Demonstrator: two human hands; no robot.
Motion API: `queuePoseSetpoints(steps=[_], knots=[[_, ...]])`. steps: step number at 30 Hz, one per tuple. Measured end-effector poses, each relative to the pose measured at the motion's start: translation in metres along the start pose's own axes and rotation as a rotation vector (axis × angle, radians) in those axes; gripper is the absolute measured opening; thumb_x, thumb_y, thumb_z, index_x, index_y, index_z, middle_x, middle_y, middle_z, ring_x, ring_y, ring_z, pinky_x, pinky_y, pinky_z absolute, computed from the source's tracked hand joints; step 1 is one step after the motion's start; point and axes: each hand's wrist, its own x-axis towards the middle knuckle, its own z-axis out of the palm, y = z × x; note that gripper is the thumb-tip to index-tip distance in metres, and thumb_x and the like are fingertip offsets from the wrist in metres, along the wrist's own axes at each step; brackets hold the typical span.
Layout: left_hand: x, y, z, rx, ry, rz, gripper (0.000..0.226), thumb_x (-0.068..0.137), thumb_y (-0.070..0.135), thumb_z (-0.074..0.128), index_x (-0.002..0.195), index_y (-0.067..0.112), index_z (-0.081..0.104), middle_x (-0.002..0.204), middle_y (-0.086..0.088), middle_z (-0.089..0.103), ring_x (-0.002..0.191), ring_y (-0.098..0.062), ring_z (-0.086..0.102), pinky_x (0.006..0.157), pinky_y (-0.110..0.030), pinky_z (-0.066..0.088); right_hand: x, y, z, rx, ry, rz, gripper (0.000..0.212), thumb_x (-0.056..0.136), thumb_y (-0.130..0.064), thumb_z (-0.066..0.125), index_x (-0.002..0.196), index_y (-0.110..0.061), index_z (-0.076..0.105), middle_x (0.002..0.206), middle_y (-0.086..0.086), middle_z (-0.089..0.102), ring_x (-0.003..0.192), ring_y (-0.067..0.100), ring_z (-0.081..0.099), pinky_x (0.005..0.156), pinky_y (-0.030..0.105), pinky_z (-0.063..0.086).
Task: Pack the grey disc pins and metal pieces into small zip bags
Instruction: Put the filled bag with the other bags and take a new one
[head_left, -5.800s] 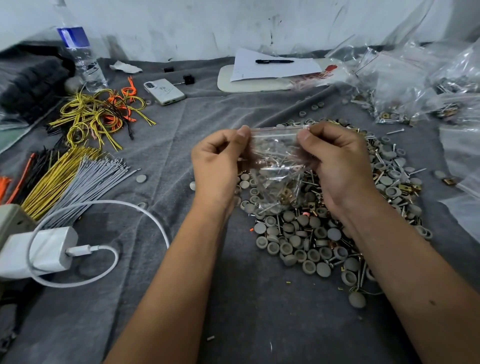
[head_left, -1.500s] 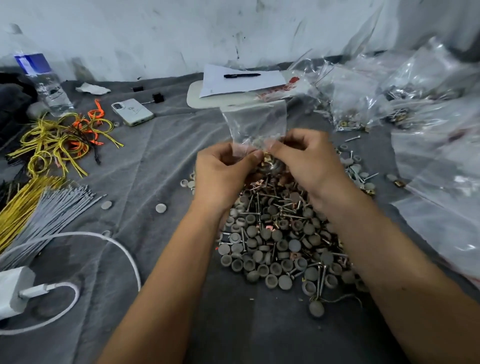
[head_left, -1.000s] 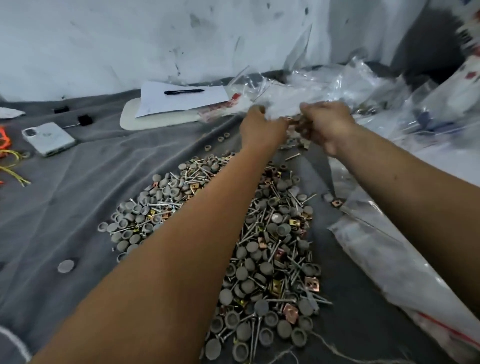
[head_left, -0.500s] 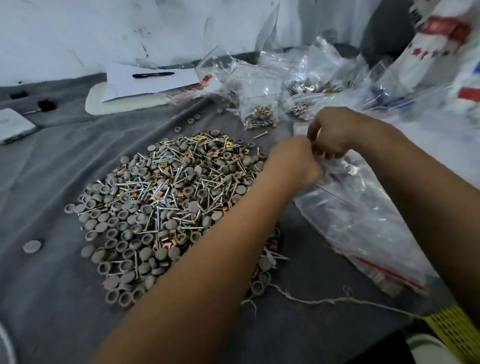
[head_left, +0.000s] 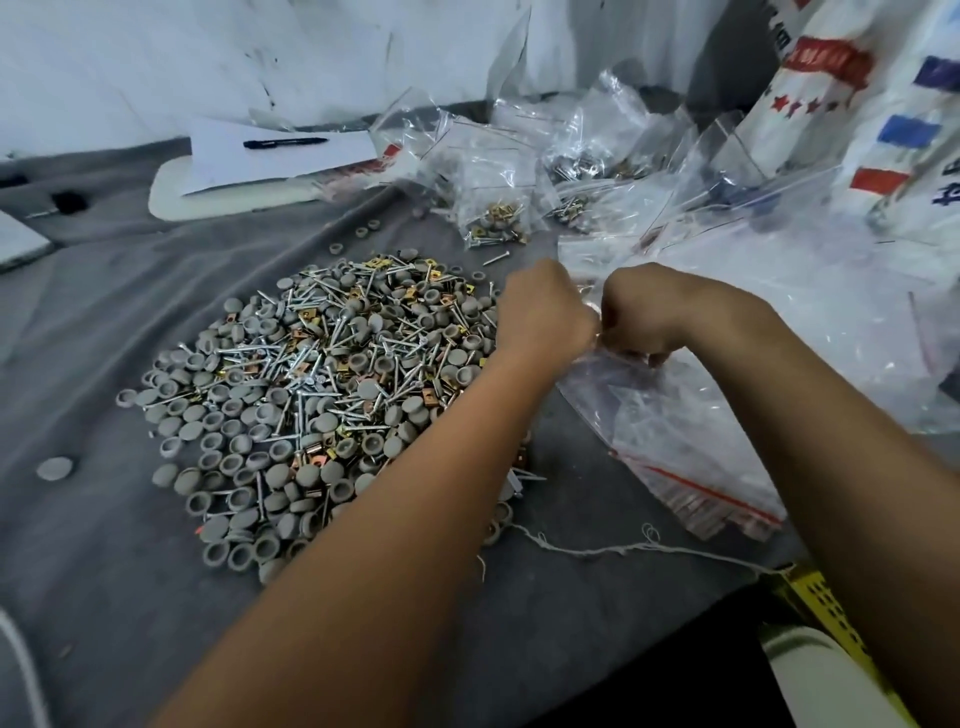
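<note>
**Grey counter, hands at the bag stack**

Grey cloth covers the counter (head_left: 130, 597). Curled fingers of the left hand (head_left: 543, 317) and right hand (head_left: 649, 312) pinch the clear zip bags (head_left: 670, 431), forearms reaching forward, beside the pile of pins (head_left: 322, 389).

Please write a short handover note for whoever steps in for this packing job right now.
Left hand and right hand: both curled, knuckles up, at the near end of the stack of empty zip bags; what their grip holds is hidden.
Loose pile of grey disc pins and metal pieces lies on the grey cloth, left of the hands.
Done: filled small bags lie beyond the pile, by the paper and pen.
Left: most of the pile is unpacked; take a bag, fill, seal.
</note>
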Motion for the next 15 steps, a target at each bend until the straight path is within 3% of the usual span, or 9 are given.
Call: queuePoseSetpoints(steps=[2, 4, 7, 9, 12, 15], knots=[[-0.001, -0.002, -0.006, -0.070, 0.066, -0.037, 0.012, 0.079, 0.002, 0.060, 0.075, 0.007, 0.070, 0.081, -0.010, 0.073, 0.082, -0.027, 0.069, 0.069, -0.035, 0.056, -0.002, -0.002, 0.003, -0.053, 0.068, -0.005, 0.024, 0.085, -0.006, 0.065, 0.061, -0.006, 0.063, 0.050, 0.010, 0.064, 0.049, 0.026, 0.068, 0.065, 0.040, 0.063], [-0.002, -0.005, -0.013, -0.141, 0.108, -0.049, 0.014, 0.084, 0.006, 0.065, 0.073, 0.014, 0.069, 0.079, -0.004, 0.071, 0.081, -0.023, 0.068, 0.069, -0.032, 0.052, -0.004, -0.004, 0.002, -0.063, 0.144, -0.030, 0.021, 0.088, -0.011, 0.064, 0.067, -0.008, 0.066, 0.061, 0.012, 0.065, 0.060, 0.027, 0.065, 0.066, 0.037, 0.059], [-0.003, -0.009, -0.028, -0.324, 0.135, -0.059, 0.013, 0.093, 0.016, 0.070, 0.084, 0.006, 0.073, 0.075, -0.007, 0.071, 0.077, -0.026, 0.072, 0.075, -0.039, 0.061, -0.005, -0.007, -0.010, 0.080, 0.357, -0.086, 0.015, 0.090, -0.015, 0.067, 0.083, -0.006, 0.077, 0.082, 0.014, 0.073, 0.079, 0.030, 0.068, 0.073, 0.035, 0.054], [-0.006, -0.010, -0.040, -0.540, 0.097, -0.118, 0.027, 0.097, 0.023, 0.071, 0.094, -0.003, 0.071, 0.077, -0.012, 0.071, 0.067, -0.027, 0.071, 0.076, -0.043, 0.063, -0.009, -0.016, -0.020, 0.282, 0.477, -0.162, 0.014, 0.091, -0.018, 0.072, 0.082, -0.009, 0.078, 0.078, 0.008, 0.072, 0.075, 0.022, 0.066, 0.066, 0.029, 0.044], [-0.017, -0.015, -0.069, -0.739, 0.119, -0.132, 0.035, 0.098, 0.027, 0.072, 0.103, -0.007, 0.065, 0.089, -0.018, 0.075, 0.068, -0.027, 0.075, 0.067, -0.035, 0.063, -0.018, -0.047, -0.026, 0.690, 0.434, -0.325, 0.017, 0.094, -0.014, 0.072, 0.079, -0.009, 0.075, 0.062, 0.003, 0.067, 0.055, 0.015, 0.059, 0.056, 0.031, 0.045], [-0.033, -0.034, -0.107, -0.775, 0.205, -0.138, 0.029, 0.094, 0.021, 0.075, 0.103, -0.003, 0.064, 0.084, -0.013, 0.075, 0.066, -0.022, 0.075, 0.062, -0.028, 0.060, -0.026, -0.083, -0.017, 0.927, 0.344, -0.451, 0.014, 0.097, -0.010, 0.069, 0.083, -0.009, 0.075, 0.065, 0.005, 0.068, 0.059, 0.016, 0.062, 0.055, 0.030, 0.051]])
